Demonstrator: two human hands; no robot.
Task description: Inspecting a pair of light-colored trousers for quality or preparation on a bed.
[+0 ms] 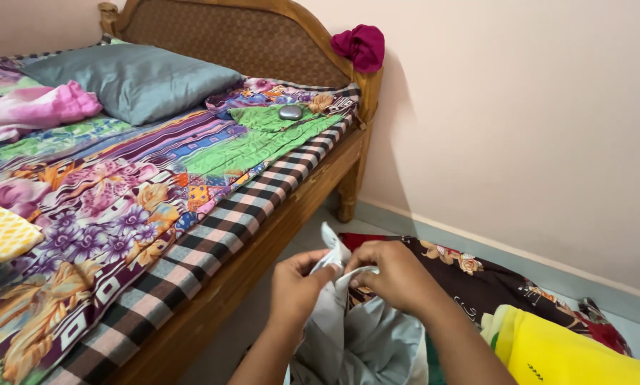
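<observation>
From the head camera, the left hand (295,285) and the right hand (395,274) met low in the middle of the view, both pinched closed on the top edge of a grey cloth (366,342); the fingers were curled tight, with a white fold of the cloth poking up between the 2 hands; the rest of the cloth hung in loose bunches below them, over the floor (277,285) beside the wooden bed (291,207).

As a judgement, the handling of the cloth looked to be near its start; only the top edge was gathered, and the body of it remained crumpled and unsorted.

Beside the hands lay a dark flowered cloth (477,281) and a yellow cloth (555,353) on the floor; on the bed were a grey pillow (131,78), a pink cloth (38,107) and a small grey oval thing (290,112); a maroon cloth (359,44) sat on the headboard corner.

The lower part of the grey cloth was cut off by the frame edge; what kind of piece it was could not be told; the fingertips were mostly hidden in the folds.
</observation>
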